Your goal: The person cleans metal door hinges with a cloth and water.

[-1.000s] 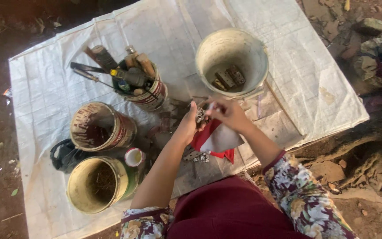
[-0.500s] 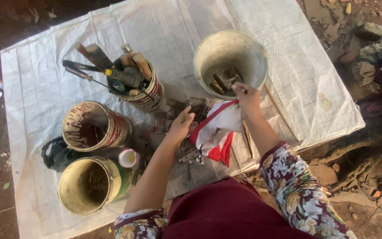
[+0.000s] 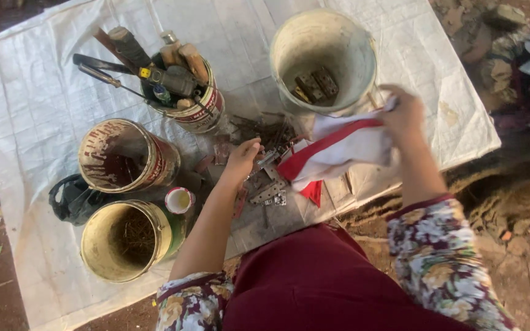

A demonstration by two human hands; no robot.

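Observation:
My left hand reaches down into a pile of small metal hinges and brackets on the white sheet; its fingers pinch a small metal piece. Raised to the right, my right hand grips a white and red cloth, which hangs over the pile. Just behind the cloth stands a pale bucket with a few dark metal hinges at its bottom.
A tin full of tools stands at the back left. Nearer are a rusty stained tin, a yellow-lined tin, a small white cap and a black object. Stones and bare earth border the sheet on the right.
My right hand has swung right and up with the cloth, away from my left hand. My left hand has dropped to the metal pile. The camera has moved closer.

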